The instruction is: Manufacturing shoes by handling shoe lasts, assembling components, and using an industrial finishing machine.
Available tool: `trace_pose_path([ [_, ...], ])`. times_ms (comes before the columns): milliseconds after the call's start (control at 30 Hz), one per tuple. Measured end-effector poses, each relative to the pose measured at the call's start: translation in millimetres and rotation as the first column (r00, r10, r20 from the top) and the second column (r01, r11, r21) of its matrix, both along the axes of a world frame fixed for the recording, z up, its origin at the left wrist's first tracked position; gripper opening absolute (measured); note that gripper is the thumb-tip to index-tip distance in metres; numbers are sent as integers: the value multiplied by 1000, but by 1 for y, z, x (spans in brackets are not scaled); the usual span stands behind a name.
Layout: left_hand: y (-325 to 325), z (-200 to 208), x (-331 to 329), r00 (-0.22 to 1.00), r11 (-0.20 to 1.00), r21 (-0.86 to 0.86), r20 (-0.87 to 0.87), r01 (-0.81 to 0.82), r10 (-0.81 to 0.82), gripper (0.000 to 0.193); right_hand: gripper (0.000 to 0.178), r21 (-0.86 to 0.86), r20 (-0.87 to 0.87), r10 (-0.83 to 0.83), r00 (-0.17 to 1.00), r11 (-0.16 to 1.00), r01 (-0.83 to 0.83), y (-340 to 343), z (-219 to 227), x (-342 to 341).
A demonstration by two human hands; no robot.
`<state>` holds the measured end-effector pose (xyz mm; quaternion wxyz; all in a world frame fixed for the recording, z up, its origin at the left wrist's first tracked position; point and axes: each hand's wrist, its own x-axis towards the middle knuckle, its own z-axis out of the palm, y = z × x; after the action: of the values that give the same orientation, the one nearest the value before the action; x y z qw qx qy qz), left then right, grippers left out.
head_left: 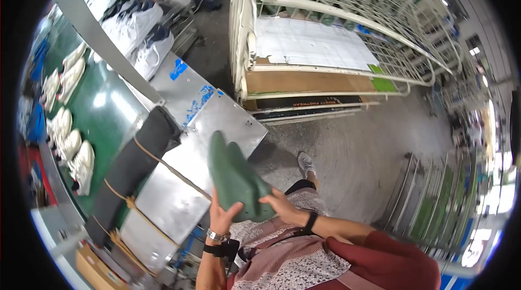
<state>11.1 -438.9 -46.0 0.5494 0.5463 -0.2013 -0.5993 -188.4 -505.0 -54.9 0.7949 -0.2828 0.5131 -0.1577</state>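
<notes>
I hold a pair of green shoe lasts (230, 181) side by side in front of my body, toes pointing away from me. My left hand (221, 215) is closed around the heel end of the left one, its thumb lying across the surface. My right hand (281, 206) grips the heel end of the right one, fingers partly hidden. Beneath and beyond the lasts lies a bare metal tabletop (217, 119).
A white wire cage trolley (242, 46) with cardboard and white sheets stands ahead. On the left, cream sneakers (81, 165) sit on a green conveyor belt (111, 105), beside a dark roll (127, 168) tied with cord. White shoes (154, 54) lie farther off. Racks (434, 192) stand right.
</notes>
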Motion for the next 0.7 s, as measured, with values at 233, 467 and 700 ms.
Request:
trace_pose_path([
  [233, -117, -112, -226, 939, 950, 64, 142, 306, -313, 108, 47, -25, -243, -153, 958, 988, 151, -143, -96, -245],
  [467, -303, -301, -336, 474, 734, 484, 562, 476, -678, 95, 44, -294, -561, -149, 814, 955, -28, -294, -315, -364],
  [700, -409, -393, -341, 348, 868, 303, 825, 393, -445, 78, 53, -382, -369, 76, 926, 896, -226, -486, -484, -307],
])
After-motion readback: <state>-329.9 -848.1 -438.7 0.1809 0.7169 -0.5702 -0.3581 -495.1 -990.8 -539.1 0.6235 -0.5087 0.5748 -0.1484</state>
